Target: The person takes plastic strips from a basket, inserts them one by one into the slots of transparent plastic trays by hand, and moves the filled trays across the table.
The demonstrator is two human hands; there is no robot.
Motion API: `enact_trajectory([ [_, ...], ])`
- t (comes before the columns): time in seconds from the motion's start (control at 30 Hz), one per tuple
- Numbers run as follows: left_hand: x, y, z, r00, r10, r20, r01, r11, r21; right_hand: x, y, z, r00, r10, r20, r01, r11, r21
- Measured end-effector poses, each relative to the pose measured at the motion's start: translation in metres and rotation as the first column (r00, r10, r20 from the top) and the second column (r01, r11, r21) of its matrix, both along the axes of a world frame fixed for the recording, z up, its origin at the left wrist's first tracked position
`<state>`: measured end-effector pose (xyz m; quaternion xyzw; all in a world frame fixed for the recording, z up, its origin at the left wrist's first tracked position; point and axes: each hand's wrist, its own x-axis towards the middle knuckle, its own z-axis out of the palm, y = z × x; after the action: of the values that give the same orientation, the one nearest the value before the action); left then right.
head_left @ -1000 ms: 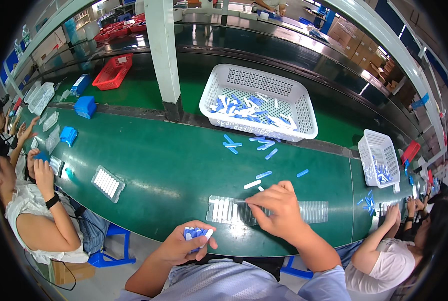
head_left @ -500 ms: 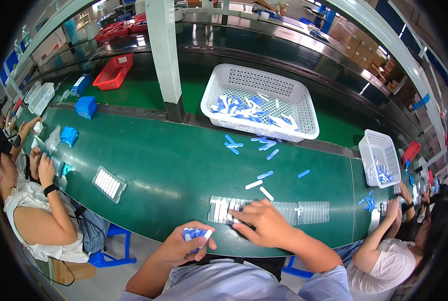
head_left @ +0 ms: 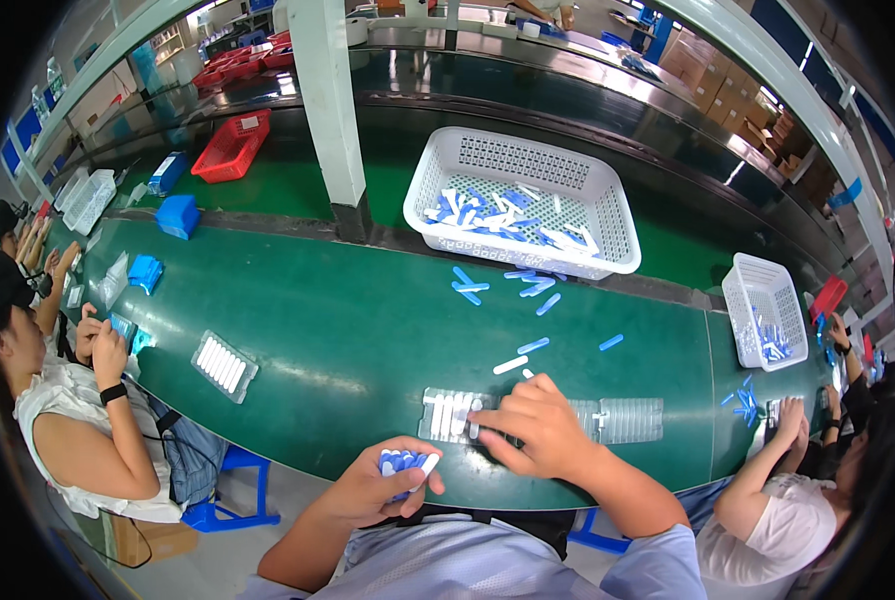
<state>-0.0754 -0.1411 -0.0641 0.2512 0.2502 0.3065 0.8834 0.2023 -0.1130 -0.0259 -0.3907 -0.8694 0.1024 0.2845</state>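
Note:
My left hand (head_left: 385, 488) is closed around a bunch of small blue and white plastic sticks (head_left: 403, 462), held low at the table's front edge. Just right of it, my right hand (head_left: 535, 430) reaches over a clear ribbed plastic tray (head_left: 631, 420). Its fingertips are on a white stick (head_left: 474, 418) in the tray's left half. Several white sticks (head_left: 447, 412) lie side by side in the slots left of those fingers. The hand hides the middle of the tray; slots at the right end hold nothing.
A white basket (head_left: 617, 225) of blue and white sticks stands beyond loose sticks (head_left: 532, 346). A filled tray (head_left: 224, 366) lies left. A post (head_left: 332, 120) rises behind the table. Co-workers sit both sides; a smaller white basket (head_left: 762, 310) stands right.
My right hand has shifted slightly right along the tray, and its fingertips are now at a slot farther along. The left hand keeps its bunch of sticks almost in place.

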Motion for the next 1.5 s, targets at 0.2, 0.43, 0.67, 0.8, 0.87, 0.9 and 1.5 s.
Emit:
enact_trajectory([
  [0.2, 0.031, 0.016, 0.012, 0.981, -0.094, -0.169, 0.121, 0.980, 0.156, -0.010, -0.019, -0.015, 0.916, 0.074, -0.395, -0.112, 0.991, -0.074],
  [0.43, 0.047, 0.082, 0.055, 0.898, -0.185, -0.398, 0.331, 0.881, 0.337, 0.018, -0.016, -0.014, 0.796, -0.004, -0.605, 0.042, 0.998, 0.048],
  [0.67, 0.039, 0.116, 0.051, 0.709, 0.186, -0.680, 0.606, 0.333, 0.722, 0.017, -0.016, -0.003, 0.821, -0.128, -0.556, 0.201, 0.977, 0.072],
  [0.8, 0.034, 0.109, 0.044, 0.612, 0.272, -0.743, 0.673, 0.314, 0.670, 0.021, -0.012, -0.012, 0.827, -0.135, -0.545, 0.203, 0.977, 0.066],
  [0.87, 0.031, 0.110, 0.039, 0.649, 0.353, -0.674, 0.688, 0.107, 0.718, 0.023, -0.011, -0.014, 0.819, -0.175, -0.547, 0.214, 0.977, 0.007],
  [0.9, 0.031, 0.110, 0.036, 0.649, 0.349, -0.676, 0.688, 0.112, 0.717, 0.023, -0.010, -0.015, 0.819, -0.178, -0.546, 0.213, 0.977, 0.001],
  [1.5, 0.035, 0.106, 0.032, 0.580, 0.358, -0.732, 0.800, -0.081, 0.595, 0.015, 0.003, -0.019, 0.942, -0.150, -0.300, 0.036, 0.935, -0.352],
])
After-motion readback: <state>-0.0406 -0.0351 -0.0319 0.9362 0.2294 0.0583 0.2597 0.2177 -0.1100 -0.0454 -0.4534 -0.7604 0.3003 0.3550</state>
